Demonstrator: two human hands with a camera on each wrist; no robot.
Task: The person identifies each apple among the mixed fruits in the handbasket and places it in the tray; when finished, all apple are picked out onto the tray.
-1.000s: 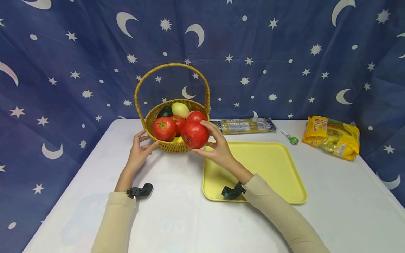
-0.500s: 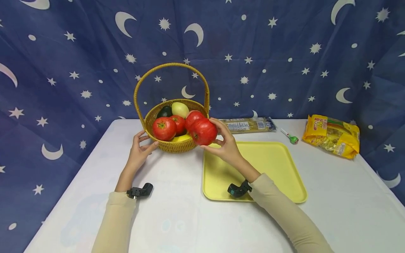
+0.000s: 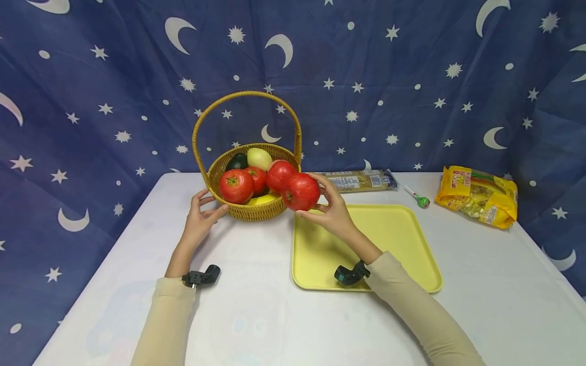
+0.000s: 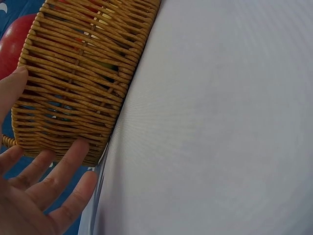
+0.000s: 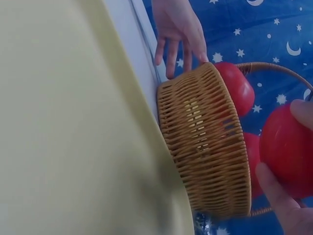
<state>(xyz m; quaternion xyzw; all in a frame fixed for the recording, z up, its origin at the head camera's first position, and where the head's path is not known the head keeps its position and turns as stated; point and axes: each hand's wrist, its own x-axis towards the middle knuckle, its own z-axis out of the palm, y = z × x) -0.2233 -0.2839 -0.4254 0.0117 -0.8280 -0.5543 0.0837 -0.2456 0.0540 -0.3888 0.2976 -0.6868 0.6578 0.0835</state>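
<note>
The right hand (image 3: 336,213) pinches a red apple (image 3: 301,191) between thumb and fingers, at the right rim of the wicker basket (image 3: 256,212). In the right wrist view the held apple (image 5: 288,149) is large at the right edge. At the basket's left side is the left hand (image 3: 198,223), its thumb at the rim. The left wrist view shows that hand (image 4: 44,196) with spread, fairly straight fingers against the wicker (image 4: 73,83). Inside the basket lie several red fruits (image 3: 236,186), a pale green fruit (image 3: 259,158), a dark green one (image 3: 236,161) and something yellow (image 3: 264,199).
A yellow tray (image 3: 384,244) lies under the right forearm. Behind it is a clear long packet (image 3: 359,181). Farther right are a green lollipop (image 3: 422,202) and a yellow bag (image 3: 478,197). A blue curtain (image 3: 366,91) with moons and stars hangs behind the table (image 3: 256,315).
The right hand has moved right with the red apple, from over the basket's front right to beyond its right rim, uncovering more yellow inside. The left hand has stayed at the basket.
</note>
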